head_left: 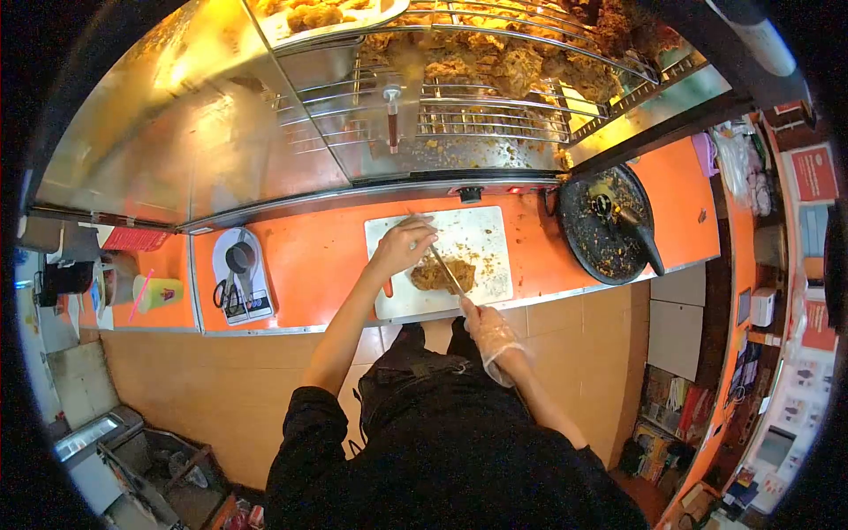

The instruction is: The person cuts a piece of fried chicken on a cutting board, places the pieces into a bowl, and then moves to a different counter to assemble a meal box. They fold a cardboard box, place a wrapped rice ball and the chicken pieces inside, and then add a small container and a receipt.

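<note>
A white cutting board [484,231] dotted with crumbs lies on the orange counter. On it is a flat piece of browned fried meat [431,276], with a long knife [446,268] crossing it at a slant. My right hand [495,336], in a clear plastic glove, is closed around the knife's handle at the board's near edge. My left hand [402,247] is over the board's upper left, fingers bent together at the far end of the blade; its upper fingers are blurred. Below my left wrist shows a red-orange handle [388,288] at the board's left side.
A black round pan [579,243] with crumbs and a dark-handled tool stands to the right. Scissors [231,296] and a scale [256,269] are at left, with a greenish cup [161,292] beyond. A glass-fronted display case [309,163] with racks of fried pieces rises behind the board.
</note>
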Demonstrator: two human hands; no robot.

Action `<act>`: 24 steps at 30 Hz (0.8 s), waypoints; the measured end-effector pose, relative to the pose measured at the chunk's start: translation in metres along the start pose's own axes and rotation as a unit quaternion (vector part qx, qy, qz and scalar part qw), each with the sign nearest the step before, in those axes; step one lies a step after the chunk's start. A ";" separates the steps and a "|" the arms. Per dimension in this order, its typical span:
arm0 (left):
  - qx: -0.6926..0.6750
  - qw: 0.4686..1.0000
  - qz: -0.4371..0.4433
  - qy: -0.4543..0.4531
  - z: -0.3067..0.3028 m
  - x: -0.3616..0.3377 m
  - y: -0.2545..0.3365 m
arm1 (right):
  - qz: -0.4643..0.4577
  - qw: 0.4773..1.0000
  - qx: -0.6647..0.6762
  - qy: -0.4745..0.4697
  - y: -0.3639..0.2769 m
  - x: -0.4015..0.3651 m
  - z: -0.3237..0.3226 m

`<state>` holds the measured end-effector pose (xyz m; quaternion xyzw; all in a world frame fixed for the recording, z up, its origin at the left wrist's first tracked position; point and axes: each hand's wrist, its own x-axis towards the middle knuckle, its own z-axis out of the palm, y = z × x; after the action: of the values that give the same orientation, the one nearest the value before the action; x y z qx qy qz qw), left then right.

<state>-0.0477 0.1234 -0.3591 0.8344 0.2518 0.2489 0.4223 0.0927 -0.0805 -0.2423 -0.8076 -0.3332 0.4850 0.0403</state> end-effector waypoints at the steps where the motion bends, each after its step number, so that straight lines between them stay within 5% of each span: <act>1: -0.002 1.000 -0.001 -0.001 -0.002 0.000 -0.002 | 0.021 1.000 0.005 -0.002 -0.008 -0.005 0.001; 12: -0.011 0.997 0.079 -0.003 0.003 0.000 -0.016 | 0.063 0.992 0.050 0.093 -0.003 0.021 0.046; 17: -0.018 0.998 0.055 0.027 -0.020 -0.008 0.014 | 0.045 0.999 0.015 0.000 -0.024 -0.015 0.003; 21: -0.014 0.999 0.042 -0.001 -0.016 -0.025 -0.009 | 0.102 0.994 0.041 -0.008 -0.029 -0.007 0.029; 24: 0.015 0.996 0.084 -0.007 -0.018 -0.018 -0.024 | 0.061 0.997 0.027 0.031 -0.025 0.012 0.049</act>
<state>-0.0780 0.1346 -0.3729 0.8608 0.1814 0.2739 0.3887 0.0439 -0.0667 -0.2681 -0.8394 -0.2691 0.4703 0.0427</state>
